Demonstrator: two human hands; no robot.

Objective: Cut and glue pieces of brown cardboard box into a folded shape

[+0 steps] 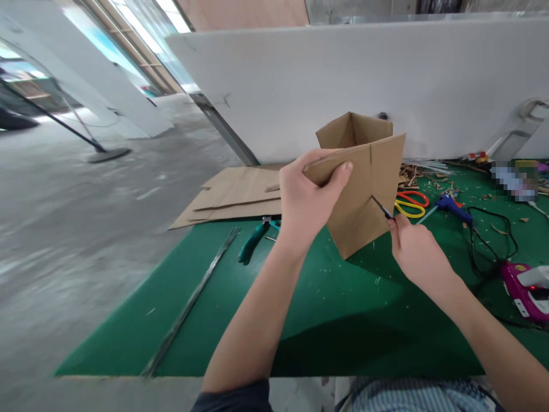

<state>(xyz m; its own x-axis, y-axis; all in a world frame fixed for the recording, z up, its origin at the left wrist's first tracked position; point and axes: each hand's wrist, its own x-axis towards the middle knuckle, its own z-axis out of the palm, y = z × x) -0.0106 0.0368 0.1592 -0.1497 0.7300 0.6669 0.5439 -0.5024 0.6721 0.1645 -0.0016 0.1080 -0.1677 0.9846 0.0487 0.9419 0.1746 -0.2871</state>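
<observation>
My left hand [311, 191] pinches the upper left edge of a brown cardboard panel [358, 191], thumb on the near face and fingers behind. The panel stands tilted over the table, with a vertical slit running down from its top edge. Behind its top rises an open cardboard box shape [343, 130]; whether the two are joined I cannot tell. In my right hand [418, 246] is a thin craft knife [383, 208], its tip touching the panel's face below the slit. The knife's handle is mostly hidden in my fingers.
On the green table [240, 320] lie flat cardboard sheets [240, 186], teal-handled pliers [253, 243] and a bundle of thin wires [193, 303]. To the right are red-and-yellow-handled scissors [412, 204], a blue glue gun [454, 209], a magenta device [525, 292] and scraps. A white panel [364, 74] stands behind.
</observation>
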